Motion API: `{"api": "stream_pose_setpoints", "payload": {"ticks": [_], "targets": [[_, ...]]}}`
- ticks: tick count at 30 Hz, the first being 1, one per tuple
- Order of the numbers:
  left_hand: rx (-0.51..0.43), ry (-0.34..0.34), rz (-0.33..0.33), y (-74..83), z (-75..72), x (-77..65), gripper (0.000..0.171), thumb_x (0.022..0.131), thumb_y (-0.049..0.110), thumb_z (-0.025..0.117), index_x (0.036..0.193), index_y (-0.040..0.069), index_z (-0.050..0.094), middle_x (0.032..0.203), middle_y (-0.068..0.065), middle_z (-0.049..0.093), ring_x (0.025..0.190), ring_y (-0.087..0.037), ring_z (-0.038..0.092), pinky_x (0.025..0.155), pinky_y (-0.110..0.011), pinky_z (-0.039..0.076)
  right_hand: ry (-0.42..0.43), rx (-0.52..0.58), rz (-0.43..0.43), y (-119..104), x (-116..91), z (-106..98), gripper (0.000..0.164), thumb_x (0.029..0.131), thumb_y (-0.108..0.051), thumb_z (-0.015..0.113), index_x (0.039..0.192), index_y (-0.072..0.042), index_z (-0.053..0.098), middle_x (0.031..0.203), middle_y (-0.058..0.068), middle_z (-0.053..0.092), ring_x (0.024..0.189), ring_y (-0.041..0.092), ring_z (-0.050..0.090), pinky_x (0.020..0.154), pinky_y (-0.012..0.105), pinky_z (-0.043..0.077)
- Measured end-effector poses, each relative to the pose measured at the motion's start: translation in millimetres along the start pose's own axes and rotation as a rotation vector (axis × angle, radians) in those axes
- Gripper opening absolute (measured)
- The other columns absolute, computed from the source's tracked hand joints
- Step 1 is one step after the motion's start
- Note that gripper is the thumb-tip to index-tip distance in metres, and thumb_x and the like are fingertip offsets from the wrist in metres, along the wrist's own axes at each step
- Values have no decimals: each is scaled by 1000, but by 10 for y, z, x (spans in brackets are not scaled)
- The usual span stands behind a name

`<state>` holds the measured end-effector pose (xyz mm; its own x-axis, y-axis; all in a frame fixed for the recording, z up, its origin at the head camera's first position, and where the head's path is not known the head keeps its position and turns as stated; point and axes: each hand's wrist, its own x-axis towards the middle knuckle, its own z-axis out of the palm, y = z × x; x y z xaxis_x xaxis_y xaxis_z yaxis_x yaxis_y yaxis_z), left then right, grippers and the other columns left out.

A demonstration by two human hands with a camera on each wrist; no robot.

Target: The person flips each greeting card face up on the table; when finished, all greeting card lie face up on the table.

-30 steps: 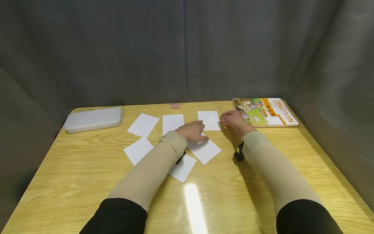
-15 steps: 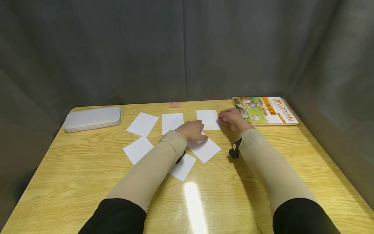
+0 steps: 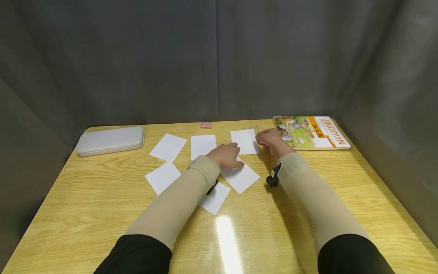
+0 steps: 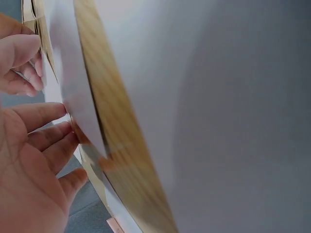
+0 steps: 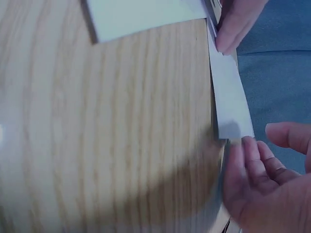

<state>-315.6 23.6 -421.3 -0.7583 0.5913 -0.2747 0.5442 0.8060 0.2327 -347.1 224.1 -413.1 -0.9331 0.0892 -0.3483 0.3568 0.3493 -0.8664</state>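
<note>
Several white square paper cards lie in a loose ring on the wooden table [image 3: 89,205]. My left hand [image 3: 225,156] rests with fingers spread over the far corner of one card [image 3: 242,178], its fingertips close to the far right card [image 3: 243,140]. At that far right card's right edge, my right hand [image 3: 272,140] touches with slightly bent fingertips. In the right wrist view, the fingers [image 5: 250,160] meet the end of the card [image 5: 231,97] while the thumb stands apart. The left wrist view shows both hands near each other, the left fingers [image 4: 48,141] extended.
A white pencil case [image 3: 109,140] lies at the far left, and a picture book [image 3: 311,132] at the far right, just beyond my right hand. A small pink eraser [image 3: 205,125] sits at the back edge, before a grey curtain [image 3: 154,61].
My right hand has shifted slightly left against the far right card's edge, and that card has turned a little. My left hand has stayed in place.
</note>
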Motion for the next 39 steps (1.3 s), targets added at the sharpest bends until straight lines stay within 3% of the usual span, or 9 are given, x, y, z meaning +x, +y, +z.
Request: {"api": "stream_pose_setpoints", "payload": {"ticks": [9,14,17,19,21,24,28,33,39], "targets": [[-51,67,37,-22,-4,-31,57,103,40,55,141,-3,57,163,-17,36,151,-28,32,123,-42,26,-24,98,-15,8,-7,-49,28,103,-2,58,128,8,58,88,1,58,72,7,56,69,19,52],[-356,254,-88,-85,-51,-66,50,104,32,53,137,-6,59,149,-19,51,140,-31,46,116,-38,37,-86,131,-86,-34,-74,-117,21,106,-8,56,123,4,56,98,4,58,86,14,58,86,26,54],[-621,344,-174,-108,-112,-98,35,105,29,52,119,0,64,103,-13,65,91,-25,62,87,-35,50,-108,154,-121,-73,-129,-136,19,107,-10,56,122,1,56,104,6,57,94,17,58,98,33,52],[-774,356,-203,-111,-151,-120,28,106,28,51,93,3,57,76,-5,54,65,-18,48,67,-33,44,-126,162,-134,-92,-161,-134,19,106,-9,57,122,2,56,103,6,57,94,16,58,98,33,52],[-888,343,-216,-112,-169,-135,31,107,26,52,85,5,47,69,-4,40,58,-18,34,61,-33,36,-140,167,-147,-102,-188,-128,18,106,-8,57,121,2,56,100,5,58,89,14,59,94,31,54],[-986,338,-225,-121,-173,-164,30,107,26,52,111,0,64,97,-9,64,83,-19,59,80,-33,49,-148,165,-166,-107,-218,-120,17,106,-7,57,120,3,55,98,4,59,85,12,59,87,27,55],[-1080,333,-224,-131,-179,-209,54,108,25,52,154,-1,44,152,-17,50,134,-31,51,113,-44,41,-137,140,-181,-102,-231,-125,14,107,-8,55,116,2,56,101,5,58,90,14,59,92,31,54],[-1194,362,-232,-100,-228,-231,51,107,21,53,154,2,46,152,-16,50,137,-33,50,113,-45,41,-129,115,-209,-90,-237,-147,12,108,-11,54,114,-1,55,104,6,55,94,19,55,95,36,51],[-1400,486,-234,-132,-221,-209,37,106,14,55,139,-1,60,135,-20,62,117,-29,62,106,-47,48,-195,225,-235,-82,-251,-181,6,109,-9,51,112,-4,54,96,1,63,87,11,65,84,25,56]]}}
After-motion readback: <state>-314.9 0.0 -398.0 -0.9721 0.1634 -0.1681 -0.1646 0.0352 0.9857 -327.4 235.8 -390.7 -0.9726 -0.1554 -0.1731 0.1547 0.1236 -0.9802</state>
